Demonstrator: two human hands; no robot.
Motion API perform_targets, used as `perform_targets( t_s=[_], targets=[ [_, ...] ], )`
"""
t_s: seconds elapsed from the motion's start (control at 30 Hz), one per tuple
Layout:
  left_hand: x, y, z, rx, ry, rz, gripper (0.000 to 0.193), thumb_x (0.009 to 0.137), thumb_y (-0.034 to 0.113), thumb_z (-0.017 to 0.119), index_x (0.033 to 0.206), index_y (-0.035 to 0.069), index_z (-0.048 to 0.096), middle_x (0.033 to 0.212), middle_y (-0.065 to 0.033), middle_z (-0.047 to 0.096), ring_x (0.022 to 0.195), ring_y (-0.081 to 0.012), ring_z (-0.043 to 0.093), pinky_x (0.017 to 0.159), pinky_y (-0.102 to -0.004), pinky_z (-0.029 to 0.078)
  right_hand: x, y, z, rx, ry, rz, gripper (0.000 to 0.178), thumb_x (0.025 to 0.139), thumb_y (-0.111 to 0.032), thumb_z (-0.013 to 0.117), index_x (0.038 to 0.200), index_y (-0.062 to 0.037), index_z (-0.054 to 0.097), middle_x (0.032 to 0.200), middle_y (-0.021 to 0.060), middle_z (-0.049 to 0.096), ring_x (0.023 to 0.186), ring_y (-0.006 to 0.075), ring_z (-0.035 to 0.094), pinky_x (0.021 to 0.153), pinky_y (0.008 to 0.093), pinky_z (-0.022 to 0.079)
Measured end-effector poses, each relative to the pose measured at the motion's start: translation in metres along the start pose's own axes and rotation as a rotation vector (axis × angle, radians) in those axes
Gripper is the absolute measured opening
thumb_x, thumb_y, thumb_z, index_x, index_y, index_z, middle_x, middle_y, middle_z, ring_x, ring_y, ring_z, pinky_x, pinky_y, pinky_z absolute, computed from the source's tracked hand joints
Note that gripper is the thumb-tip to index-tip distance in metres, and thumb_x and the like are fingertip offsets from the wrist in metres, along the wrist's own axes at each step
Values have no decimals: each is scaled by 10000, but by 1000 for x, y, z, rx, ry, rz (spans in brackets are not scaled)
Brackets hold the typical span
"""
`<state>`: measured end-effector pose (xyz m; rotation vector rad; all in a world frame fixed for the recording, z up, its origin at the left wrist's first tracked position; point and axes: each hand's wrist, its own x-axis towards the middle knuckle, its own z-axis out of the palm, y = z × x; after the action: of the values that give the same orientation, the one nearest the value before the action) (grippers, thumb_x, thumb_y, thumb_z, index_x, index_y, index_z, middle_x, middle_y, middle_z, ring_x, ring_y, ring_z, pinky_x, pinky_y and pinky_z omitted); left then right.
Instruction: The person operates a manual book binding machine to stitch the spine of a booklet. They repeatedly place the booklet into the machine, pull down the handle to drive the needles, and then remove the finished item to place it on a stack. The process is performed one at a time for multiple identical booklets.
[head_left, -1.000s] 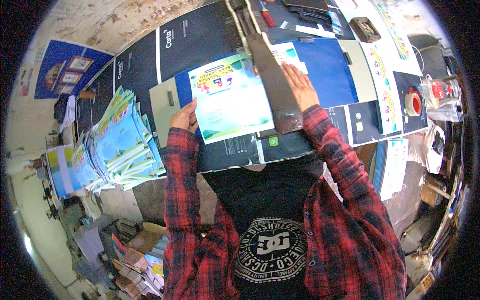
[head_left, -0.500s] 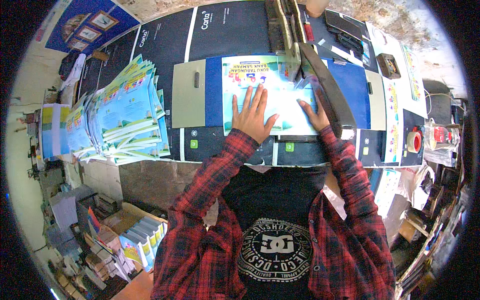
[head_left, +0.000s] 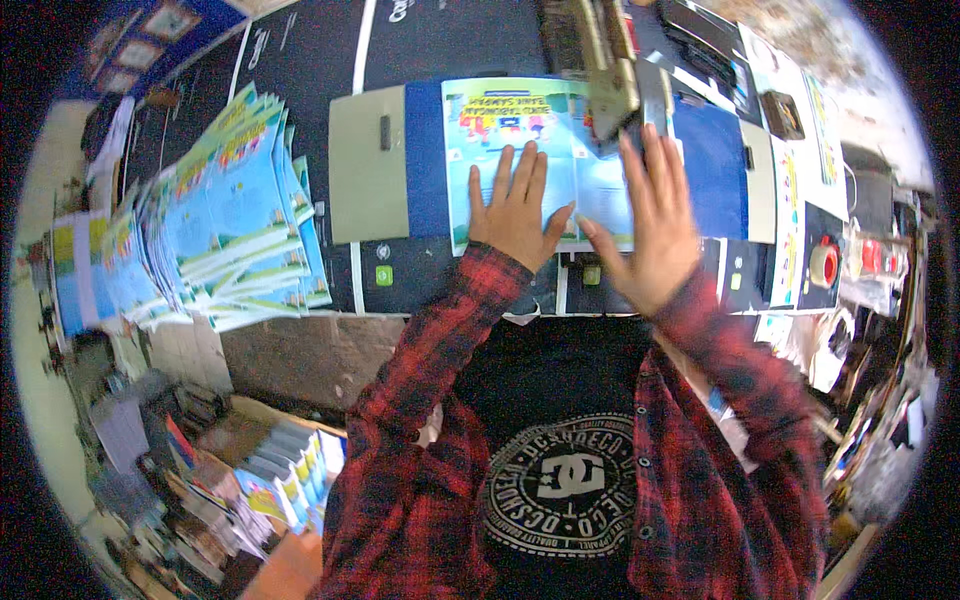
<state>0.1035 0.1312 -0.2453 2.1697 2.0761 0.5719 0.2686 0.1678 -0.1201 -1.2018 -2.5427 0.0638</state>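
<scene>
An open booklet cover sheet (head_left: 500,160), light blue with coloured drawings, lies flat on a blue and grey board (head_left: 425,165) on the table. My left hand (head_left: 512,205) rests palm down on its left half, fingers spread, near the fold. My right hand (head_left: 655,225), somewhat blurred, is over the sheet's right edge with fingers extended and thumb apart. It holds nothing that I can see. Just beyond its fingertips, a long metal arm (head_left: 610,85), looking like a large stapler, reaches over the sheet. Whether the right hand touches the sheet cannot be made out.
Fanned stacks of printed booklet sheets (head_left: 225,220) lie on the left of the dark table. On the right are a tape roll (head_left: 824,264), a dark block (head_left: 782,115) and more printed strips. A box of booklets (head_left: 285,470) stands low at the left.
My right hand has lifted from beside the dark handle and come toward me and over the sheet's right side. The dark handle no longer lies across the right side. My left hand stays on the sheet.
</scene>
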Motion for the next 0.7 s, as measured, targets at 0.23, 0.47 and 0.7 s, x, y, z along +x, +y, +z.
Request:
perform_targets(
  t_s=[0.23, 0.47, 0.7],
  targets=[
    [1, -5, 1, 22, -7, -18, 757, 921, 547, 485, 1484, 57, 360, 1583, -85, 296, 1467, -294, 239, 1155, -609, 111, 6, 3, -2, 228, 45, 18, 787, 848, -332, 691, 1454, 39, 353, 1513, 277, 327, 1422, 466, 264, 1162, 484, 255],
    [-4, -7, 2, 34, -12, -37, 744, 925, 550, 477, 1472, 55, 380, 1582, -90, 299, 1469, -297, 248, 1145, -626, 130, 48, 92, -42, 837, 33, 343, 486, 975, -393, 544, 1296, -29, 569, 1143, 124, 671, 1085, 199, 631, 904, 315, 474],
    [-2, -9, 7, -21, 14, -1, 740, 904, 519, 506, 1463, 49, 387, 1584, -89, 289, 1464, -303, 246, 1145, -625, 133, -55, 183, 119, 1032, 89, 868, 496, 917, -251, 660, 1331, -15, 525, 1131, 139, 684, 984, 221, 664, 836, 341, 517]
  ],
)
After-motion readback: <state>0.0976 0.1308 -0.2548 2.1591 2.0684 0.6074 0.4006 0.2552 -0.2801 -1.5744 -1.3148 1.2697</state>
